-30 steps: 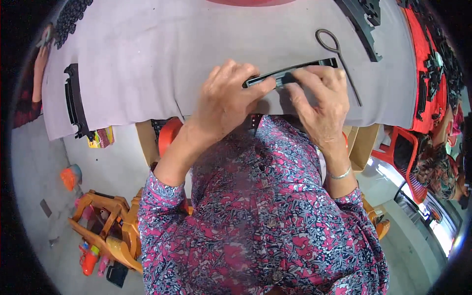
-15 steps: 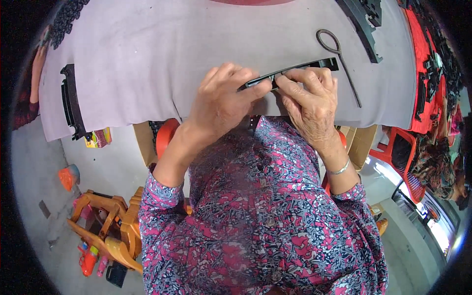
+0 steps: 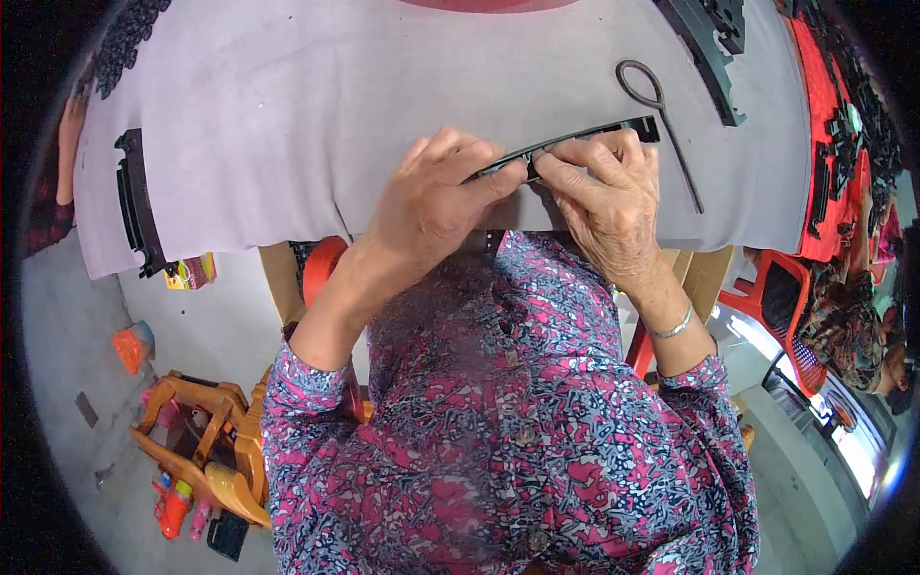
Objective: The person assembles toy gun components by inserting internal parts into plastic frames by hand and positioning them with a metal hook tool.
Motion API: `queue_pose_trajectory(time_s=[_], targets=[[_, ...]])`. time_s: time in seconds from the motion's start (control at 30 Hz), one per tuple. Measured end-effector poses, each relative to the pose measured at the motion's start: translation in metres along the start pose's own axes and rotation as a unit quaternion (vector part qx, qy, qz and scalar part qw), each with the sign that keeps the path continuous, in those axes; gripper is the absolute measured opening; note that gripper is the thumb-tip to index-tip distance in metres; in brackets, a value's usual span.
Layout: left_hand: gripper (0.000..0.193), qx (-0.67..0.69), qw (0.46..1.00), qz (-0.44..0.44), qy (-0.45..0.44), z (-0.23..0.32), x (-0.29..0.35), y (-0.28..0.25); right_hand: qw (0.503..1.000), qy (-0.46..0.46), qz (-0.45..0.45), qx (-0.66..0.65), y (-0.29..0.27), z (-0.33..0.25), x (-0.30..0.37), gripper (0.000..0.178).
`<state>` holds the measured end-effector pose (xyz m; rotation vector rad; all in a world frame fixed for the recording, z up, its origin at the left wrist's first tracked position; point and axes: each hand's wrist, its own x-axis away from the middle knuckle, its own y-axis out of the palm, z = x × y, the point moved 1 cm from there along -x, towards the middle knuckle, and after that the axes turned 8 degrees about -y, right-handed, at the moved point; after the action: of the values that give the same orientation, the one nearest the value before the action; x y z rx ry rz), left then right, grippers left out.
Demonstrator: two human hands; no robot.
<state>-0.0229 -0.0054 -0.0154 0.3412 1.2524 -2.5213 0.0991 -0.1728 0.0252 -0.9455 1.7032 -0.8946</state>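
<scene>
A long, narrow black plastic strip [image 3: 644, 126] is held slantwise over the near part of the cloth-covered table [image 3: 316, 86], its right end higher. My left hand [image 3: 436, 187] pinches the strip's left end between thumb and fingers. My right hand [image 3: 604, 187] grips it near the middle, thumb and fingertips pressed against its near side. Fingers cover much of the strip, and any small part between them cannot be made out. To the right of my right hand lies a metal rod with a looped end [image 3: 661, 101].
Long black plastic pieces lie at the far right [image 3: 704, 62] and left edge [image 3: 139, 201]. Small black parts [image 3: 129, 43] are heaped at the far left. Beyond the right edge, black parts rest on red cloth [image 3: 815, 115]. Another person's arm [image 3: 69, 144] shows at far left.
Both hands keep hold of the strip and have barely shifted. The left hand's fingers were blurred before and show more sharply now. The right forearm has moved slightly outward.
</scene>
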Motion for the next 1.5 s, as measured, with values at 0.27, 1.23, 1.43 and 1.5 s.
queue_pose_trajectory(time_s=[0.27, 1.23, 1.43, 1.5], targets=[[0.040, 0.037, 0.999, -0.016, -0.005, 0.004, -0.002, -0.004, 1.000, 0.004, 0.002, -0.018, -0.001, 0.000, 0.001, 0.022], [0.031, -0.038, 0.998, -0.003, -0.040, 0.049, -0.035, -0.002, 0.966, 0.244, -0.066, 0.052, -0.048, 0.091, 0.015, 0.022], [0.023, -0.063, 0.997, 0.011, -0.046, 0.045, -0.034, 0.008, 0.959, 0.274, -0.061, 0.037, -0.041, 0.096, 0.009, 0.024], [0.022, -0.084, 0.995, 0.014, -0.055, 0.047, -0.034, 0.011, 0.955, 0.294, -0.048, 0.005, -0.047, 0.095, 0.009, 0.024]])
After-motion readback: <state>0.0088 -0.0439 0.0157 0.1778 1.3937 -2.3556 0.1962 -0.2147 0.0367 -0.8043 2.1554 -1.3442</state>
